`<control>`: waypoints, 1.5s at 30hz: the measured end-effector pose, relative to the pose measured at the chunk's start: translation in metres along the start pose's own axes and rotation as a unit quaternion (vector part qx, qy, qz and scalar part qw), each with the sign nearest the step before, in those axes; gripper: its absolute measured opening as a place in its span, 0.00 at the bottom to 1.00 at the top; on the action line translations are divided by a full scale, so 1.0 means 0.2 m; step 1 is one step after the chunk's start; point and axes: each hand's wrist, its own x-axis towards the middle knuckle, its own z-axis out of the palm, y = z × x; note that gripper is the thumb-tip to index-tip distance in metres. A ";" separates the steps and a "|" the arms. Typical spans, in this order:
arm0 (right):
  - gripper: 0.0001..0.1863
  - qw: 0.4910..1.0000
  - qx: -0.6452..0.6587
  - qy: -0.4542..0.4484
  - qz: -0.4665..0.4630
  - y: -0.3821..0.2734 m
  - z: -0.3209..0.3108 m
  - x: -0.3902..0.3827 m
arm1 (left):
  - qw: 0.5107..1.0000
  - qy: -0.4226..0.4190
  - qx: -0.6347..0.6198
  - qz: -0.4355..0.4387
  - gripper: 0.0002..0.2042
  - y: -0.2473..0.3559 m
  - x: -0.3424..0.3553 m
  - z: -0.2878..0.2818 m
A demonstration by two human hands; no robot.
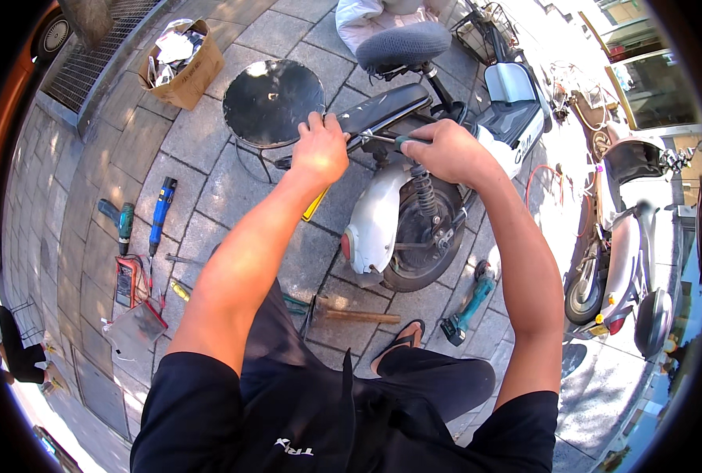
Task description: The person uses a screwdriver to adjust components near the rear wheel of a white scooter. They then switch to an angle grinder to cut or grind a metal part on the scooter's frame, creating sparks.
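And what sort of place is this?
Probably a paved sidewalk used for outdoor repair: a white scooter stands there, with a teal power tool and a wooden-handled hammer lying nearby.

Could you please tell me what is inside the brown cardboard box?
White, sheet-like scraps and some darker pieces show at the box's top; whatever lies beneath them is covered.

White fender (376, 217), red tail light (347, 245); green screwdriver handle (401, 143); black stool top (268, 102); teal grinder (471, 305); brown carton (193, 79)

- Upper centre: the right hand (445, 154) is hiding part of a tool's green handle (401, 143).
- Far left: the picture's edge is cropping an orange car (3, 134).
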 end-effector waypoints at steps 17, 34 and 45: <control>0.18 0.985 -0.173 0.019 0.014 -0.30 0.02 0.07 | 0.996 0.015 -0.085 0.011 0.23 -0.02 -0.01 0.02; 0.17 0.949 -0.298 -0.090 0.049 -0.57 -0.13 0.32 | 0.992 -0.083 -0.098 -0.021 0.27 -0.06 0.01 -0.09; 0.20 0.983 -0.166 0.078 0.015 -0.28 0.19 -0.03 | 0.994 -0.011 -0.109 0.010 0.23 -0.08 -0.01 -0.03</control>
